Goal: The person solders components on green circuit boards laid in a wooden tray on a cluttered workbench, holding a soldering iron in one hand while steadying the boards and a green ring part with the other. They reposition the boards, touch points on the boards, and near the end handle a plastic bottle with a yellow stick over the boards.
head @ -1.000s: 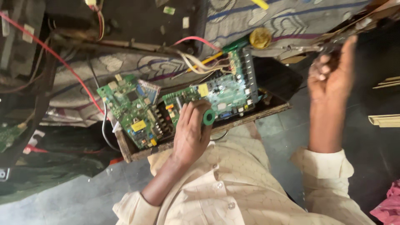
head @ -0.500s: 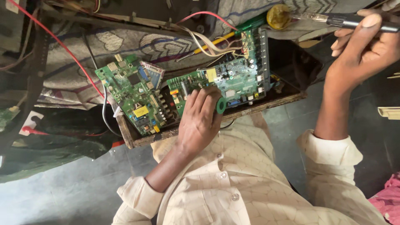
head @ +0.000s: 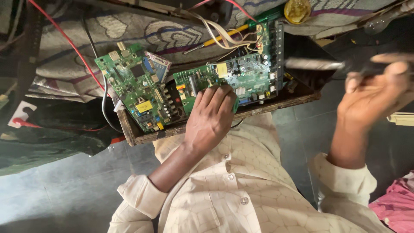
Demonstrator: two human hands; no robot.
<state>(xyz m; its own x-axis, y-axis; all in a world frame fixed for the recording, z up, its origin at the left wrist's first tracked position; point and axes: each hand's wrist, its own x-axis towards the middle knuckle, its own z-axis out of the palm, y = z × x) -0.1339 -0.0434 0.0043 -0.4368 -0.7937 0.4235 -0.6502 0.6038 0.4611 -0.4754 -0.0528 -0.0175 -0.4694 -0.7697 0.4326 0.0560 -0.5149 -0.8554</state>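
My left hand (head: pixel 211 118) rests palm-down on a green circuit board (head: pixel 241 77), gripping its near edge against a wooden board (head: pixel 276 102) on my lap. A second green circuit board (head: pixel 136 88) lies to its left, tilted. My right hand (head: pixel 373 97) is raised to the right, fingers closed around a dark-handled tool with a metal shaft (head: pixel 312 64) that points left toward the board; it is motion-blurred.
Red wire (head: pixel 64 36), black cable (head: pixel 103 108) and a bundle of pale wires (head: pixel 217 36) run from the boards. A yellow-handled screwdriver (head: pixel 220 38) and a round yellow object (head: pixel 297 9) lie on patterned cloth (head: pixel 129 26) behind. Pink cloth (head: pixel 396 203) sits bottom right.
My right hand has picked up the tool and lowered it from the upper right toward the circuit board. My left hand has stayed on the board.
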